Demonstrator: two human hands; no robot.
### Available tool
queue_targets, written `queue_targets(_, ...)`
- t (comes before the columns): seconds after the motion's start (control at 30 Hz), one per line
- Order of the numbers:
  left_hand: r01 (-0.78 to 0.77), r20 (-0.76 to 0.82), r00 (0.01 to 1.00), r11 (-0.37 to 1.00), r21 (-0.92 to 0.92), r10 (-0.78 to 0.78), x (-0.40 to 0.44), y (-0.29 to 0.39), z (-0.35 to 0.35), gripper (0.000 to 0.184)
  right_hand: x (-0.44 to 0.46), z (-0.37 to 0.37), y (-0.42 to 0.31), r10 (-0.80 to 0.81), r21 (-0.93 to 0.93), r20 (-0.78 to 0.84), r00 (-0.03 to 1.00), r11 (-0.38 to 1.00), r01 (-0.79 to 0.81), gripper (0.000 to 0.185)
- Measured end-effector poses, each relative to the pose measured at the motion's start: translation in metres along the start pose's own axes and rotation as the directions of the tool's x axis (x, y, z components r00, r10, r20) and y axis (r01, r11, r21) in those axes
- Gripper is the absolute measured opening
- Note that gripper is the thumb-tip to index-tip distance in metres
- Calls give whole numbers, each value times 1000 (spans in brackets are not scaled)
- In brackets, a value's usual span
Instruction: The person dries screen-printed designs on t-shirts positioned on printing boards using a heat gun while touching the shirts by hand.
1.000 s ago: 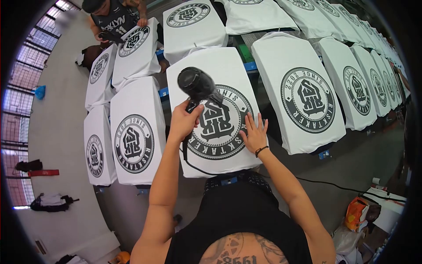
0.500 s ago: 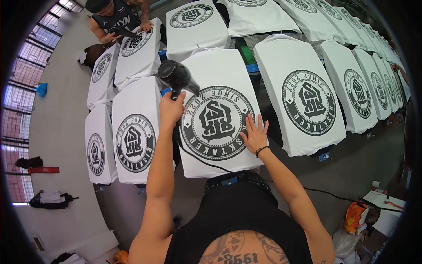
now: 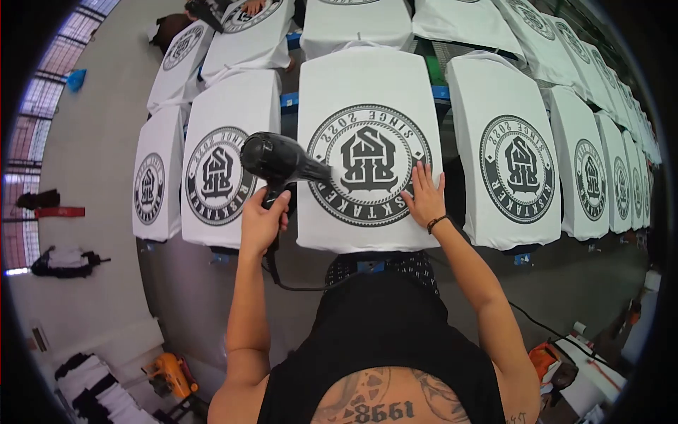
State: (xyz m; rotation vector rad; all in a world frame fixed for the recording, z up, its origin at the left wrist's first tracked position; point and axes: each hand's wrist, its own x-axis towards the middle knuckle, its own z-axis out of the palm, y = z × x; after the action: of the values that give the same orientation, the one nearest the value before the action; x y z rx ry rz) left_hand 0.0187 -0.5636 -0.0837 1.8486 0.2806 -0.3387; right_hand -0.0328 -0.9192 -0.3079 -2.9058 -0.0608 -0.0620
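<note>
My left hand (image 3: 265,220) is closed around the handle of a black hair dryer (image 3: 277,157). Its nozzle points right, over the left part of the round black print on a white T-shirt (image 3: 367,74). The shirt is stretched flat over a board in front of me, and the print reads upside down from here. My right hand (image 3: 426,196) lies with fingers spread on the lower right edge of that print, holding nothing. From the dryer's handle a black cord (image 3: 304,287) hangs down and runs toward my waist.
More printed white shirts on boards stand to the left (image 3: 233,99) and right (image 3: 470,88), with another row behind. A co-worker's hand (image 3: 253,7) rests on a shirt at the upper left. The cord (image 3: 544,326) continues at the lower right, near a white surface (image 3: 590,364).
The hair dryer has come down and toward me, from the print's upper left to its left side. My right hand still rests on the print's right edge. The view has shifted.
</note>
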Motion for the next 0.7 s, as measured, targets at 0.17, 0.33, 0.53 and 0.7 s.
queue_targets(0.17, -19, -92, 995, 991, 132, 31, -35, -12, 20, 27, 0, -4, 4, -45, 7, -14, 999, 999, 45, 77)
queue_targets(0.33, 49, -93, 995, 998, 40, -45, -74, -15, 51, 28, 1, -5, 15, -130, 60, -8, 991, 990, 130, 75)
queue_targets(0.53, 63, -59, 997, 992, 110, -57, -107, 6, 108, 31, -4, -16, 38, -254, 162, -73, 964, 951, 263, 60)
queue_targets(0.7, 37, 22, 999, 997, 69, -39, -111, 16, 170, 28, -38, -36, 66, -195, 284, -212, 957, 925, 252, 50)
